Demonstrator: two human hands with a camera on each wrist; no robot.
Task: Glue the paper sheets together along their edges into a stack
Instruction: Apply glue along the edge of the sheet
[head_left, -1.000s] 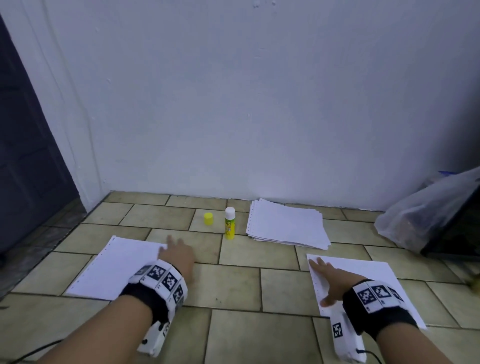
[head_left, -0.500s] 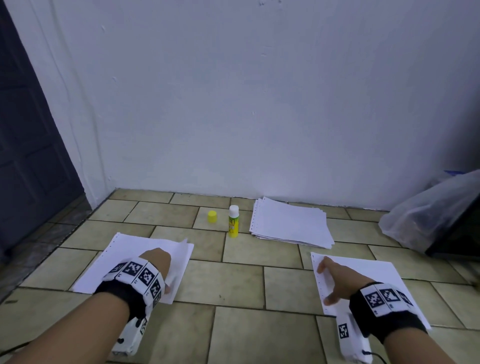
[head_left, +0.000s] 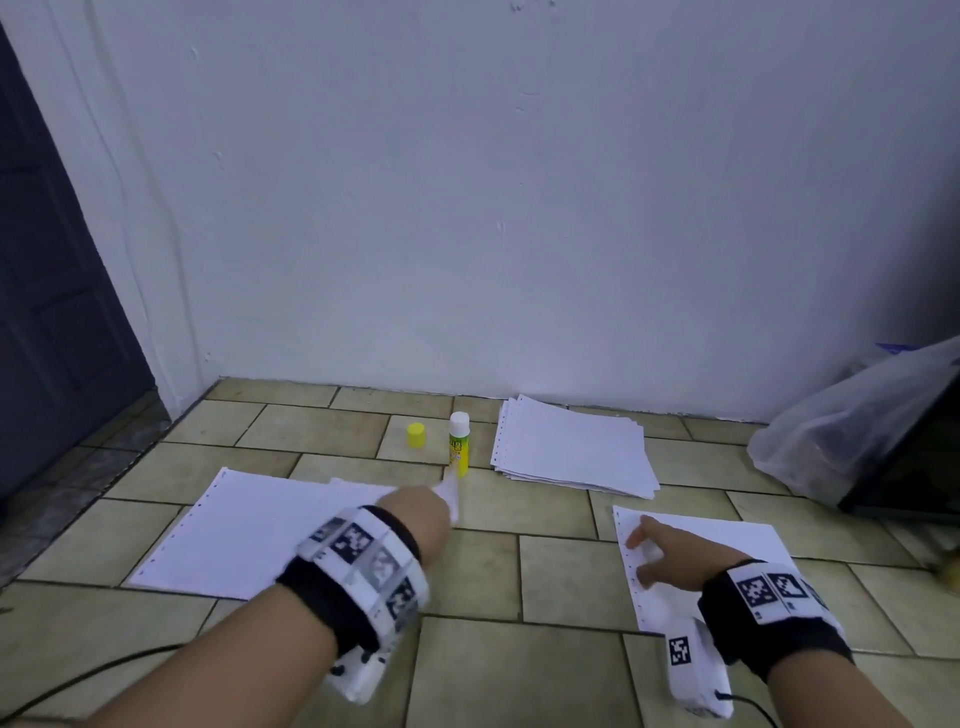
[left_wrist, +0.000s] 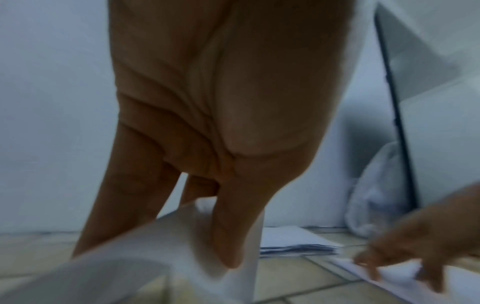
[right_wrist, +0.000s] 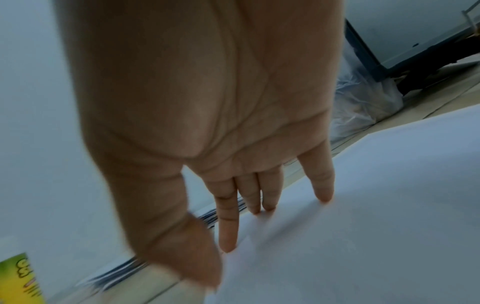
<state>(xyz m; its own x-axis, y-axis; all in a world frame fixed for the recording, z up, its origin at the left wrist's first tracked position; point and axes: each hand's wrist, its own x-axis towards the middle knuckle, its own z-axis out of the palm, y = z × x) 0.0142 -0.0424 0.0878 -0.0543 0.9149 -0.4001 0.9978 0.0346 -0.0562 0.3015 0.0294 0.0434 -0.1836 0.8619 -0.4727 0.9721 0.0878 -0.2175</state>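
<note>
On the tiled floor at the left lies a white sheet (head_left: 234, 530). My left hand (head_left: 436, 506) pinches the right corner of the top sheet (left_wrist: 130, 267) between thumb and fingers (left_wrist: 228, 236) and holds it lifted off the floor. A second white sheet (head_left: 727, 545) lies at the right. My right hand (head_left: 641, 556) rests on its left edge, with straight fingers (right_wrist: 228, 232) touching the paper (right_wrist: 363, 226). A yellow glue stick (head_left: 459, 444) stands uncapped behind my left hand, its yellow cap (head_left: 415, 434) beside it.
A pile of white sheets (head_left: 571, 452) lies by the wall, right of the glue stick. A clear plastic bag (head_left: 841, 415) and a dark object sit at the far right. A dark door stands at the left. A black cable runs along the floor at lower left.
My left hand lay flat on the left sheet. It has since taken hold of the top sheet's right corner and carried it up and to the right. The right hand has stayed on its sheet.
</note>
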